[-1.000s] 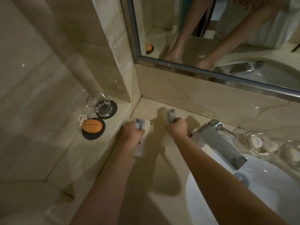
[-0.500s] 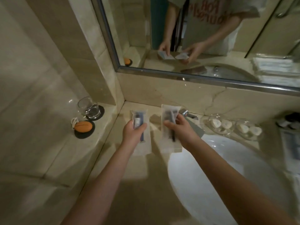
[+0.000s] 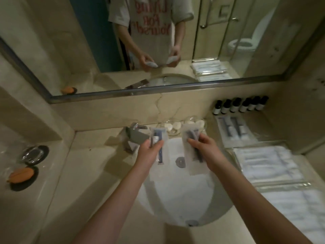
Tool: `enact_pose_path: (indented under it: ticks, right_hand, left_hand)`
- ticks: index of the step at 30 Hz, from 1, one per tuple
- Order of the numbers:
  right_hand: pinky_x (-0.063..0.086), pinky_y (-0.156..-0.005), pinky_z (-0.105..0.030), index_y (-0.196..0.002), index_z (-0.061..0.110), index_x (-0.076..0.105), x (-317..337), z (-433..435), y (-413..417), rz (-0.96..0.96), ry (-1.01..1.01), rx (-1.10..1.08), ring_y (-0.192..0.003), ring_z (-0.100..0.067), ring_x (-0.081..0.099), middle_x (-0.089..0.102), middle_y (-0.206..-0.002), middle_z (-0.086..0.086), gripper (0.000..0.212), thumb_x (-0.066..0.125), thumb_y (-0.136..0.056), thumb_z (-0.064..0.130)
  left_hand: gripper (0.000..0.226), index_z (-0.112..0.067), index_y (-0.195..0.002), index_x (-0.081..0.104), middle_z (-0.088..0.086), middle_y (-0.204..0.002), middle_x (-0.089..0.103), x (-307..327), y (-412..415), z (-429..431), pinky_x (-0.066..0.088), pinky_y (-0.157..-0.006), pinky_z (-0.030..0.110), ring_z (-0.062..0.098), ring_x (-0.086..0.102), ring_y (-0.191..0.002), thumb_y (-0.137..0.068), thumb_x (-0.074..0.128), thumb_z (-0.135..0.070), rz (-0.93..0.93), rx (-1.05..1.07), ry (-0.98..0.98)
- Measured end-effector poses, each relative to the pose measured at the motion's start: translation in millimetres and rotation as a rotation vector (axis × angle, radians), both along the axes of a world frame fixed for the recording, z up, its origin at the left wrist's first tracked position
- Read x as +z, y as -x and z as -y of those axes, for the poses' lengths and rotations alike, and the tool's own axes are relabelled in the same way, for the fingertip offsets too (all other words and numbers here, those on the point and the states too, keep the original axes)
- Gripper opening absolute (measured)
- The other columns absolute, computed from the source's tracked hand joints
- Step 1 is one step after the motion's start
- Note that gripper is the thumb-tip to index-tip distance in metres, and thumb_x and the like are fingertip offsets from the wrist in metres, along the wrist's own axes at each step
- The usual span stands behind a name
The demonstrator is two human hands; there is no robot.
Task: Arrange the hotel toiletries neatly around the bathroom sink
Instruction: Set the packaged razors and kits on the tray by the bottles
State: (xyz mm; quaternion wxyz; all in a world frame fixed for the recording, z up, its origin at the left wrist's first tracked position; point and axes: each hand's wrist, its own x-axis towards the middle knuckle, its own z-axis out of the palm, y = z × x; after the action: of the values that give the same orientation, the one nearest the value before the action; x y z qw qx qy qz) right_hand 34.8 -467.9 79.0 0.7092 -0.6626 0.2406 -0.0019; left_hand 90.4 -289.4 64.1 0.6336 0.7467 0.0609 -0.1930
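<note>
**Both hands holding toiletry packets over the sink**

Far left, on the side ledge: I'm seeing an orange object (image 3: 20, 174) sitting on a black coaster (image 3: 17, 187). Just behind it, a glass (image 3: 33, 154) is sitting on a second coaster (image 3: 45, 148). Both are well apart from the hands.

The faucet (image 3: 136, 137) is sitting at the back-left rim of the sink (image 3: 179, 196), partly hidden behind the left packet (image 3: 157, 134).

The left hand (image 3: 149, 154) is hovering over that rim, its fingers (image 3: 157, 146) pinching the left packet around the middle. It's a clear sachet with a dark slim item and a small white piece inside; I'm getting too much blur to tell more. Its long axis is pointing toward the mirror (image 3: 158, 89).

The drain (image 3: 180, 162) is showing between the two packets, which are not touching.

The right hand (image 3: 209, 153) is hovering over the bowl, fingers (image 3: 193, 143) pinching the right packet (image 3: 192, 162), which is running roughly parallel to the left one.

Behind the packets, two glass dishes (image 3: 173, 128) holding white round pieces are sitting against the back wall.

Right of those, a row of six small bottles (image 3: 241, 106), dark with white labels, is lining the wall. Flat packets (image 3: 233, 131) are lying side by side on the counter (image 3: 88, 173) in front of them. Nearer me, wrapped white towels (image 3: 265, 164) are lying along the right side.
</note>
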Motion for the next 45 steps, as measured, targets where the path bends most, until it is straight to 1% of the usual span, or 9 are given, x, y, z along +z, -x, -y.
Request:
enact_pose_path:
  ticks: [5, 10, 17, 21, 25, 29, 32, 42, 45]
  right_hand:
    - [0.046, -0.062, -0.031, -0.094, 0.016, 0.062, -7.5, 71.9, 25.2, -0.069, -0.006, -0.249, -0.075, -0.023, 0.060, 0.063, -0.087, -0.009, 0.015, 0.058, -0.090, 0.029]
    - [0.050, -0.066, -0.035, -0.093, 0.008, 0.061, -21.1, 146.1, 32.8, -0.101, -0.008, -0.424, -0.077, -0.026, 0.060, 0.062, -0.087, -0.011, 0.027, 0.060, -0.088, 0.035]
    - [0.052, -0.065, -0.033, -0.110, 0.011, 0.057, -36.5, 234.1, 14.7, -0.093, 0.035, -0.392, -0.079, -0.021, 0.063, 0.065, -0.091, -0.006, 0.028, 0.061, -0.089, 0.029]
    - [0.049, -0.050, -0.027, -0.124, 0.008, 0.049, -42.5, 281.6, -10.7, -0.194, 0.142, -0.350, -0.076, -0.023, 0.059, 0.060, -0.093, -0.007, 0.041, 0.058, -0.089, 0.029]
    - [0.044, -0.038, -0.018, -0.126, 0.021, 0.048, -45.4, 306.3, -29.5, -0.247, 0.227, -0.221, -0.069, -0.014, 0.052, 0.058, -0.087, 0.001, 0.036, 0.058, -0.091, 0.027]
    - [0.045, -0.049, -0.026, -0.121, 0.014, 0.052, -58.8, 315.1, -44.8, -0.312, 0.259, -0.143, -0.069, -0.016, 0.054, 0.062, -0.094, -0.004, 0.032, 0.058, -0.091, 0.025]
    - [0.046, -0.048, -0.028, -0.112, 0.015, 0.056, -66.2, 316.1, -53.7, -0.309, 0.296, -0.210, -0.065, -0.016, 0.058, 0.066, -0.083, -0.002, 0.026, 0.060, -0.088, 0.024]
    - [0.056, -0.066, -0.044, -0.109, 0.018, 0.057, -69.3, 303.2, -58.5, -0.299, 0.448, -0.205, -0.070, -0.026, 0.061, 0.056, -0.074, 0.002, 0.024, 0.060, -0.086, 0.024]
    - [0.053, -0.072, -0.043, -0.124, 0.015, 0.050, -70.7, 302.3, -53.7, -0.299, 0.570, -0.211, -0.083, -0.029, 0.062, 0.060, -0.098, -0.005, 0.040, 0.057, -0.088, 0.029]
  left_hand:
    - [0.005, -0.018, -0.082, 0.061, 0.004, -0.080, 0.063, 3.0, -0.4, 66.3, 0.043, -0.071, 0.031, 0.019, 0.058, -0.075, -0.086, 0.061, -0.021, 0.042, -0.132, -0.032]
    - [0.013, -0.012, -0.086, 0.062, 0.009, -0.084, 0.063, 0.0, -8.4, 129.3, 0.043, -0.073, 0.034, 0.022, 0.060, -0.077, -0.082, 0.061, -0.025, 0.062, -0.247, -0.041]
    - [0.019, -0.004, -0.096, 0.062, 0.012, -0.086, 0.063, -17.2, -27.6, 195.3, 0.044, -0.073, 0.035, 0.025, 0.061, -0.081, -0.087, 0.059, -0.020, 0.030, -0.288, -0.068]
    - [0.021, -0.007, -0.100, 0.062, 0.015, -0.095, 0.067, -25.0, -43.1, 223.3, 0.049, -0.079, 0.041, 0.030, 0.064, -0.089, -0.086, 0.060, -0.023, 0.029, -0.296, -0.086]
    - [0.016, -0.010, -0.099, 0.062, 0.012, -0.094, 0.067, -30.1, -53.7, 240.6, 0.047, -0.075, 0.034, 0.026, 0.063, -0.087, -0.088, 0.059, -0.021, 0.009, -0.281, -0.057]
    - [0.004, -0.019, -0.087, 0.062, 0.006, -0.089, 0.066, -35.6, -58.7, 249.1, 0.046, -0.072, 0.031, 0.021, 0.062, -0.083, -0.089, 0.058, -0.020, 0.011, -0.283, -0.047]
    - [0.006, -0.018, -0.084, 0.061, 0.005, -0.086, 0.065, -41.2, -59.4, 252.6, 0.046, -0.071, 0.031, 0.020, 0.060, -0.080, -0.089, 0.058, -0.019, 0.030, -0.287, -0.061]
    - [0.016, -0.009, -0.100, 0.064, 0.008, -0.096, 0.069, -40.4, -54.2, 258.6, 0.049, -0.078, 0.033, 0.020, 0.064, -0.087, -0.089, 0.057, -0.020, 0.000, -0.303, -0.055]
    - [0.020, -0.008, -0.101, 0.064, 0.013, -0.100, 0.069, -35.6, -52.1, 258.4, 0.050, -0.083, 0.039, 0.026, 0.065, -0.092, -0.088, 0.058, -0.023, -0.016, -0.293, -0.037]
